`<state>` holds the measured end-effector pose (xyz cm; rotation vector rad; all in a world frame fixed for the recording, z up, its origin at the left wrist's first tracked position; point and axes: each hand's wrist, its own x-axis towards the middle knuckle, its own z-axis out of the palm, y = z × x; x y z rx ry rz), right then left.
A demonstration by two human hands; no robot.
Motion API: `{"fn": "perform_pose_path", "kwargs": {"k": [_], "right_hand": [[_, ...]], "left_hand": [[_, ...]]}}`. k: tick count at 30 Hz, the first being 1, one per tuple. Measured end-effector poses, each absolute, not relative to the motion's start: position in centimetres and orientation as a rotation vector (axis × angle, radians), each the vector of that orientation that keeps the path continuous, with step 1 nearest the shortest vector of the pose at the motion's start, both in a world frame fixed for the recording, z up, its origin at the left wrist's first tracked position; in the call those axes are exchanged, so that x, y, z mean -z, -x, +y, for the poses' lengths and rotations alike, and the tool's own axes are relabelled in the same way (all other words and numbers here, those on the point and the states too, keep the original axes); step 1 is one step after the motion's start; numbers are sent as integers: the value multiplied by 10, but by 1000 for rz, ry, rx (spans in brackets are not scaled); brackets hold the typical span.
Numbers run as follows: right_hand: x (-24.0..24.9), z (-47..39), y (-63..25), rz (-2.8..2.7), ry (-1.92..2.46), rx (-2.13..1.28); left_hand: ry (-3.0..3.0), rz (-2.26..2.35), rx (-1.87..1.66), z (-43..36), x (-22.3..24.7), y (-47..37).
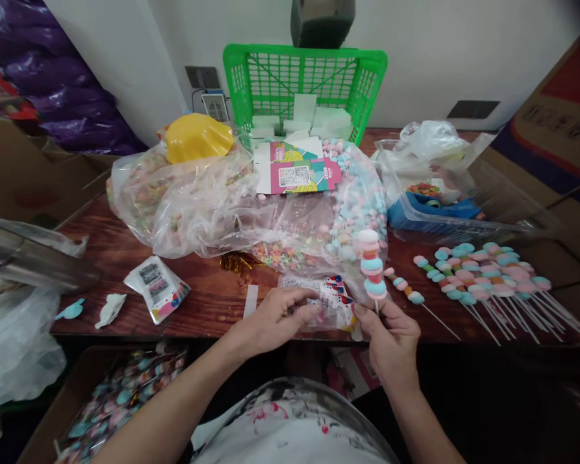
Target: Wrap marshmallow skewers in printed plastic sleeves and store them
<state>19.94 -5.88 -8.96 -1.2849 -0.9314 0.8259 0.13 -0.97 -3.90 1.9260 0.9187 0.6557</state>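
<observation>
A skewer of pink, blue and orange candies stands upright in my right hand, its stick between the closed fingers. The right thumb also touches the edge of a printed clear wrapper at the table's front edge. My left hand lies at that wrapper's left side, thumb and fingers curled in towards it; whether they pinch the film is unclear. A stack of printed wrappers rests further left. Many finished skewers are piled at the right, and a single skewer lies just beyond my right hand.
Large clear bags of candies fill the table's middle, with a yellow bowl and a printed box on top. Behind stands a green crate. A clear tub is at the right; a box of wrapped candies sits below left.
</observation>
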Motion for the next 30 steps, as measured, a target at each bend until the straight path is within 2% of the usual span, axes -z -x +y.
{"fn": "perform_pose_path", "kwargs": {"k": [5, 13, 20, 30], "right_hand": [[93, -56, -200, -927, 1290, -778], [93, -60, -191, -736, 1149, -931], [97, -57, -193, -723, 1200, -957], [86, -55, -192, -668, 1201, -962]], "left_hand": [[-1765, 954, -685, -7, 52, 2], [-1782, 1063, -1064, -12, 63, -7], [-2128, 1058, -802, -7, 67, -7], [-2330, 998, -704, -8, 68, -7]]}}
